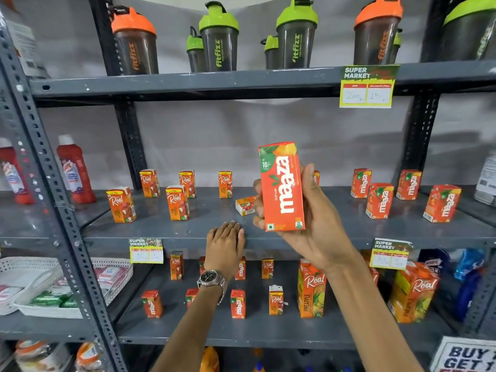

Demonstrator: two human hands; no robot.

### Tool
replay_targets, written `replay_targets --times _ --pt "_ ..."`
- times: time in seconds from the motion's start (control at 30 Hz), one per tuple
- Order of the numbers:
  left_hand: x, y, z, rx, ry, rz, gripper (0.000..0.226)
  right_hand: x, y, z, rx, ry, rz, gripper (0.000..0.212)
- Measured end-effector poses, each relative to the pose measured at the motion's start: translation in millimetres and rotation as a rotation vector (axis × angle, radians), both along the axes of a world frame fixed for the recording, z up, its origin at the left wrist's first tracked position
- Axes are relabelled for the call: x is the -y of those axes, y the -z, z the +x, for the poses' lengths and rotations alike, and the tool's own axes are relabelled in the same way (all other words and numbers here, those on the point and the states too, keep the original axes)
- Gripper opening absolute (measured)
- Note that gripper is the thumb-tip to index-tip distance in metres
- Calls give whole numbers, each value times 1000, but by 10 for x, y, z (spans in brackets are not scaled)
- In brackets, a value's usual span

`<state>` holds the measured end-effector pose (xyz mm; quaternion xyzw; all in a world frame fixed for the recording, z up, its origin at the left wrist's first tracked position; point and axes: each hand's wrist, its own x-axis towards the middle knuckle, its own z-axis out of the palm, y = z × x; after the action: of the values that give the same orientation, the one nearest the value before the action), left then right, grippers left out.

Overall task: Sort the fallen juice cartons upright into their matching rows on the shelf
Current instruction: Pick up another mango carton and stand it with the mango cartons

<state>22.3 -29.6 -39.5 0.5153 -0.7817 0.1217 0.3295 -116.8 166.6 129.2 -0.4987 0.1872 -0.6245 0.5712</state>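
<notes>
Gripping an upright orange cardboard Maaza juice carton (pixel 281 187) at frame centre, the right hand (pixel 308 218) wraps it — the left hand (pixel 225 247) rests flat, fingers loose, on the grey metal shelf edge (pixel 188 238).

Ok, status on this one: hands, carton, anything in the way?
Right hand holding Maaza carton upright, off the shelf. Left hand flat on shelf edge, empty. One Real carton lying fallen mid-shelf, partly hidden behind held carton. Maaza row at right unobstructed.
</notes>
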Motion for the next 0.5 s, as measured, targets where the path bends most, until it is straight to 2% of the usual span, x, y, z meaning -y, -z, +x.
replay_targets --times 0.13,0.23,0.3,0.37,0.5 --pt "6 -4 21 94 -19 30 51 -178 -64 57 44 -85 -60 106" --pt "-11 -27 43 101 -25 19 57 -308 -157 108 31 -127 -164 101" --pt "-7 -21 49 110 -31 -3 54 -335 -200 128 12 -132 -191 104" --pt "-5 -3 33 110 -24 3 48 -335 -200 125 -21 -98 -215 103" --pt "-4 -14 3 52 -22 12 53 -201 -64 62 -71 43 -157 88"
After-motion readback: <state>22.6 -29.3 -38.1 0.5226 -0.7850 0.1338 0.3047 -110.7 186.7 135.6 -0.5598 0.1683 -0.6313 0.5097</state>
